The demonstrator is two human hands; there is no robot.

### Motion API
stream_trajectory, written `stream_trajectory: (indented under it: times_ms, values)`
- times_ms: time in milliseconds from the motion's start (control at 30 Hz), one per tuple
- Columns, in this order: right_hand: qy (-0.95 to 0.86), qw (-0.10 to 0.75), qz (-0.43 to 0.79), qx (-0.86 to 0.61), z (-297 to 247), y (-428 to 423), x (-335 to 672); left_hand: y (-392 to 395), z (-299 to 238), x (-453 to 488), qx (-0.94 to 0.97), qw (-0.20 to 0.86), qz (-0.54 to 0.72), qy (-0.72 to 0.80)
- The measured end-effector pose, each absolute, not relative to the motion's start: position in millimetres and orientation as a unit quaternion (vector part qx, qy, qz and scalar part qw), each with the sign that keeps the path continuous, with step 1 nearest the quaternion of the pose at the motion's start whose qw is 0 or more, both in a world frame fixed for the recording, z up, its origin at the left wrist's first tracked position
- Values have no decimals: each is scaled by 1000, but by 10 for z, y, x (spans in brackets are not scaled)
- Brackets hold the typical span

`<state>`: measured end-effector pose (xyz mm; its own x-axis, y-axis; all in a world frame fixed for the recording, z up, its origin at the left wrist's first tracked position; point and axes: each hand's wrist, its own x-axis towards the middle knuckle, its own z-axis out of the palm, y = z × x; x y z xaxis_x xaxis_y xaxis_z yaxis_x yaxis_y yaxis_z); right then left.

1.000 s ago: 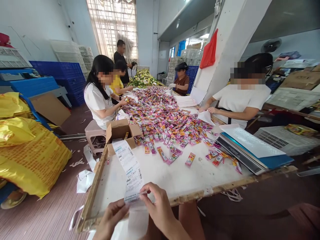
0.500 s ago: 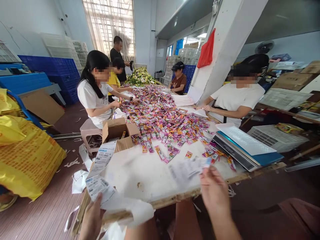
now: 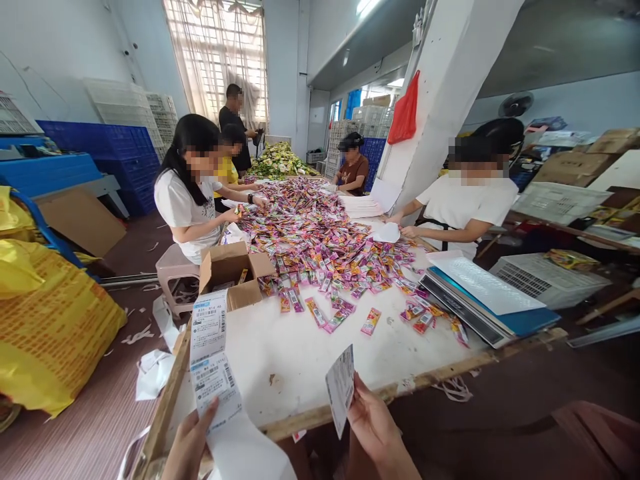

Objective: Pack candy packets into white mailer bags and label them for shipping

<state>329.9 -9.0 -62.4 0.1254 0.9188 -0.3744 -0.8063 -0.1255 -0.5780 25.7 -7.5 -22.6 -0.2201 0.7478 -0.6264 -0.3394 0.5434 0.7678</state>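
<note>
"So, what is the left hand (image 3: 187, 443) doing?"

"Its fingers are clamped on the lower end of a strip of labels (image 3: 210, 360). The strip runs up from the hand towards the cardboard box (image 3: 233, 270) and ends just short of it, along the left edge of the table (image 3: 280, 373)."

"And the right hand (image 3: 373, 423)?"

"It is closed on a single label (image 3: 341, 387), held upright. That label is nearer the camera than the box and to its right, over the table's near rim."

"Do the two papers touch?"

"No, they are apart, with bare white tabletop showing between them."

"What lies around the box?"

"It stands open with its flaps up. Just right of it and beyond it spreads a heap of coloured sachets (image 3: 320, 233). Well right of the box sits a flat blue-and-white stack (image 3: 480, 297). Behind the box a person in a white shirt (image 3: 183, 203) sits with hands at the sachets. Left of the box, on the floor, lies a yellow sack (image 3: 45, 320)."
</note>
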Motion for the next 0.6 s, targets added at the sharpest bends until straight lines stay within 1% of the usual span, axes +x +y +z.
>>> stream_trajectory:
  times_ms: [133, 267, 367, 467, 600]
  values:
    - [-88, 633, 703, -311, -384, -8, 3322, -97, -283, 239, 183, 590, 444, 649]
    - [-22, 636, 719, -279, -319, 13, 3263, -80, -359, 221, 168, 589, 443, 654]
    - [-16, 637, 731, -246, -402, -9, 3213, -54, -360, 198, 180, 599, 437, 647]
    - [-59, 621, 743, -243, -541, -23, 3189, -28, -368, 181, 175, 603, 424, 652]
    - [-81, 600, 771, -197, -746, 20, 3182, -5, -451, 190, 175, 573, 435, 672]
